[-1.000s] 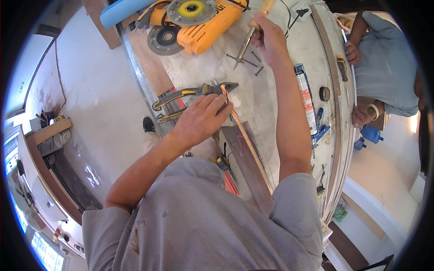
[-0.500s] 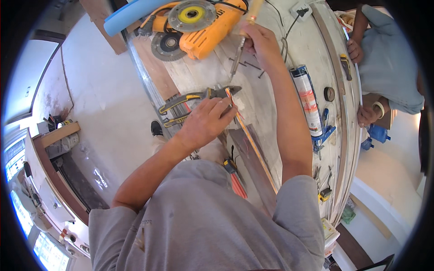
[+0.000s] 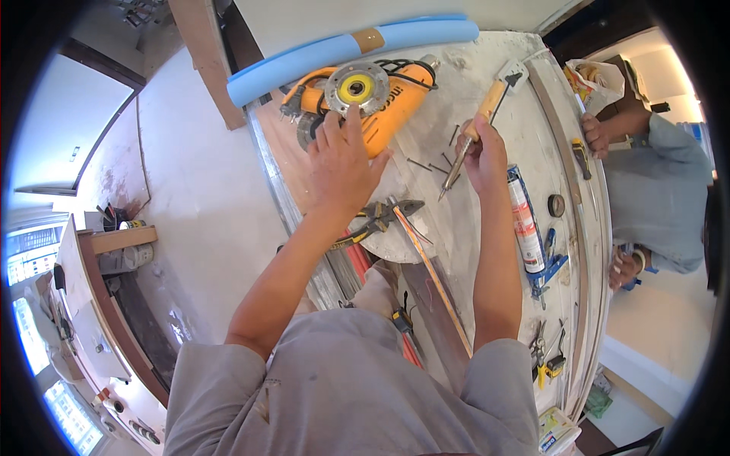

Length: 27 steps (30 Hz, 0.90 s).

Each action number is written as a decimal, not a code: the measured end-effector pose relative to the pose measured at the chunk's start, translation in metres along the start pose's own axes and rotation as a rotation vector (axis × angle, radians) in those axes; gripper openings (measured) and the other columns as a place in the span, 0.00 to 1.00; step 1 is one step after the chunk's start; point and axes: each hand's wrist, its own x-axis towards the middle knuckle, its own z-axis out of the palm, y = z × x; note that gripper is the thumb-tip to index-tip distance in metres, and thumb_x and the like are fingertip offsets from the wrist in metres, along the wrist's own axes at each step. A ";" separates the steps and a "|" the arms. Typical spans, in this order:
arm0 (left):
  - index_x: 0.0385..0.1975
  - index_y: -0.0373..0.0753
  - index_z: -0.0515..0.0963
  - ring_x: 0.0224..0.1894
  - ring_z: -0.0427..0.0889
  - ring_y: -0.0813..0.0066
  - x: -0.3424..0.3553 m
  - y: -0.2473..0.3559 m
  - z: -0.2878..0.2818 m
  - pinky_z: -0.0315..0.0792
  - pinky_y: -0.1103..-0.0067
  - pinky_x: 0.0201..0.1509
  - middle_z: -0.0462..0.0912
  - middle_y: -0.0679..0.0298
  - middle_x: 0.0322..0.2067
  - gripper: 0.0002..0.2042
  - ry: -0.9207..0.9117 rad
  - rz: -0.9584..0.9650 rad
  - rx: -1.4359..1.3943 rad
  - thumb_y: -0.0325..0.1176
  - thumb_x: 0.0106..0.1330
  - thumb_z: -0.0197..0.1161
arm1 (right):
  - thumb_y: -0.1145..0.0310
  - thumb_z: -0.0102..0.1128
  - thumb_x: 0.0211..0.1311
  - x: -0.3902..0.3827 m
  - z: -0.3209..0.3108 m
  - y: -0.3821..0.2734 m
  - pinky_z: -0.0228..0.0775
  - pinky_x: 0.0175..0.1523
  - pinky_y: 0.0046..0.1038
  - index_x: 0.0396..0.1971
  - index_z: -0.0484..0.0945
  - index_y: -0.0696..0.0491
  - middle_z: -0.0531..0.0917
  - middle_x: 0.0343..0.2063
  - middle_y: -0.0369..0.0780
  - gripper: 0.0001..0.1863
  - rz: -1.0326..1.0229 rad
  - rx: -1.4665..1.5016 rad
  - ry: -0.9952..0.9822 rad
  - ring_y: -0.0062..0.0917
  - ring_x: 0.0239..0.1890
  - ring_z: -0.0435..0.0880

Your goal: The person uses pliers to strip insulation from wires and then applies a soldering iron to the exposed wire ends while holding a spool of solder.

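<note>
My right hand (image 3: 488, 161) is closed round a soldering iron (image 3: 493, 100) with a wooden handle, its metal tip pointing down toward several loose screws (image 3: 439, 168). My left hand (image 3: 344, 169) is spread over an orange angle grinder (image 3: 407, 102), fingertips at a disc with a yellow centre (image 3: 355, 88); whether they touch it I cannot tell. Below the hands, black-and-yellow pliers (image 3: 378, 216) lie with their jaws by the end of a narrow orange-and-white strip (image 3: 435, 280). Thin red wires come off that end.
A blue roll (image 3: 304, 67) lies along the far side. To the right are a caulking gun with a cartridge (image 3: 525, 220), black tape (image 3: 556, 205) and a white socket block (image 3: 511, 72). Another person (image 3: 650, 197) stands at the right edge, hands on a long strip.
My left hand has left the strip and pliers and moved forward over the grinder. The soldering iron has swung right, away from the strip end. The view has shifted.
</note>
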 end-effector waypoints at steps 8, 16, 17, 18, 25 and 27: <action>0.58 0.34 0.65 0.52 0.69 0.48 0.009 -0.021 0.009 0.70 0.65 0.52 0.63 0.46 0.52 0.35 0.026 0.168 -0.060 0.40 0.51 0.71 | 0.57 0.50 0.67 -0.010 -0.006 0.001 0.58 0.23 0.20 0.25 0.72 0.53 0.68 0.15 0.31 0.16 0.037 -0.032 0.039 0.16 0.17 0.66; 0.57 0.37 0.67 0.50 0.70 0.53 0.020 -0.015 0.002 0.69 0.65 0.52 0.66 0.52 0.50 0.33 -0.116 0.103 -0.055 0.41 0.51 0.70 | 0.60 0.54 0.65 -0.017 -0.008 0.003 0.60 0.22 0.17 0.27 0.74 0.51 0.75 0.18 0.30 0.12 0.038 0.052 0.028 0.14 0.18 0.71; 0.57 0.38 0.68 0.49 0.70 0.53 0.016 -0.015 0.004 0.69 0.65 0.51 0.66 0.53 0.50 0.32 -0.116 0.103 -0.026 0.41 0.51 0.70 | 0.61 0.54 0.65 -0.020 -0.009 0.003 0.61 0.23 0.17 0.27 0.74 0.52 0.74 0.18 0.31 0.11 0.030 0.054 0.042 0.14 0.19 0.71; 0.55 0.38 0.69 0.47 0.70 0.55 0.011 -0.013 0.002 0.69 0.65 0.50 0.68 0.54 0.47 0.31 -0.076 0.135 -0.015 0.42 0.52 0.69 | 0.62 0.54 0.66 -0.020 -0.012 0.001 0.62 0.25 0.17 0.28 0.73 0.52 0.74 0.19 0.31 0.11 0.013 0.055 0.064 0.15 0.20 0.72; 0.53 0.38 0.73 0.52 0.72 0.58 0.091 -0.065 -0.016 0.69 0.64 0.52 0.73 0.53 0.50 0.26 0.105 0.263 0.176 0.43 0.56 0.65 | 0.57 0.54 0.65 -0.018 -0.016 0.009 0.65 0.28 0.22 0.30 0.73 0.53 0.75 0.22 0.34 0.13 0.015 0.025 0.043 0.19 0.23 0.73; 0.50 0.37 0.75 0.52 0.75 0.62 0.114 -0.069 -0.020 0.70 0.69 0.52 0.77 0.54 0.49 0.21 -0.448 0.150 0.220 0.42 0.60 0.61 | 0.57 0.53 0.65 -0.017 -0.018 0.011 0.65 0.28 0.22 0.30 0.73 0.53 0.75 0.23 0.34 0.14 0.024 0.043 0.046 0.20 0.23 0.73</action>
